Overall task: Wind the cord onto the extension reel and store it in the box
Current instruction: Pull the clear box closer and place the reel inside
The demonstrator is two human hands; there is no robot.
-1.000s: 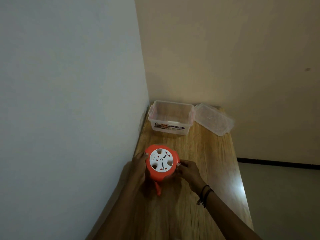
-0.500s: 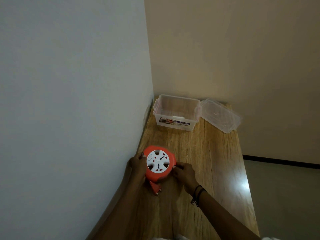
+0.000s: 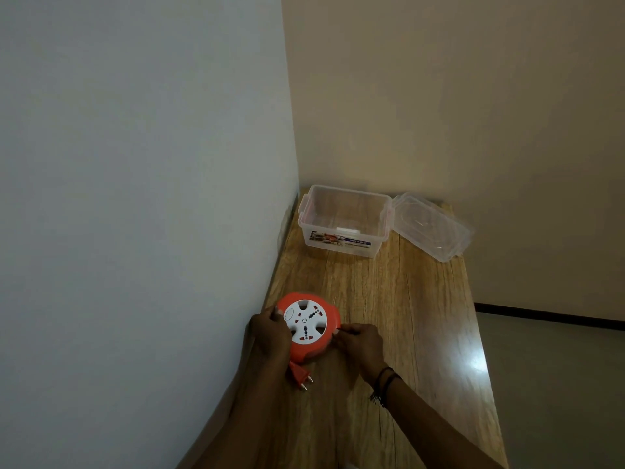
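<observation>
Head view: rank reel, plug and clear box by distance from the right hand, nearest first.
1. extension reel: just left of the right hand, whose fingertips pinch its rim.
2. plug: on the table, on the person's side of the reel.
3. clear box: far end of the table, open.

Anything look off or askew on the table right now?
The clear lid lies skewed beside the open box, its right corner seeming to overhang the table edge. Nothing else: reel intact, plug sticking out.

Both forearms are reaching forward. Left hand [image 3: 269,333] is curling round the left rim of the reel [image 3: 306,324]; right hand [image 3: 360,343] is pinching its right edge.
</observation>
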